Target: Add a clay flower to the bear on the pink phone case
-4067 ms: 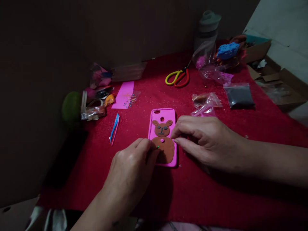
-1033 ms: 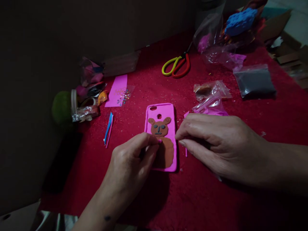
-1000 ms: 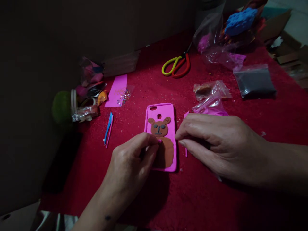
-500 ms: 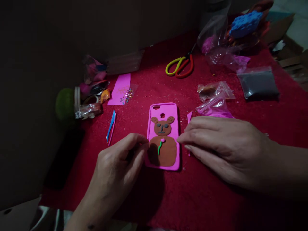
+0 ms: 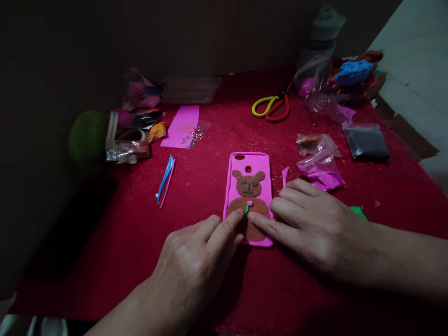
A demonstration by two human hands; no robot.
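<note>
A pink phone case covered in clay lies flat on the red cloth. On it is a brown clay bear with a round head, dark eyes and a wide body. A small pink flower with a green clay stem sits on its chest. From the left, my left hand reaches in, its index fingertip touching beside the stem; its other fingers are partly hidden. My right hand rests its stretched index fingertip on the body, just right of the stem. Neither hand visibly holds anything.
Blue and pink modelling tools lie on the left. Scissors with yellow and red handles are behind. Bagged pink clay, a dark packet and green clay sit right. Gems lie on a pink card.
Both hands have moved from the case's side edges onto the bear's body, their index fingertips now at either side of the green stem. The whole view has shifted slightly.
</note>
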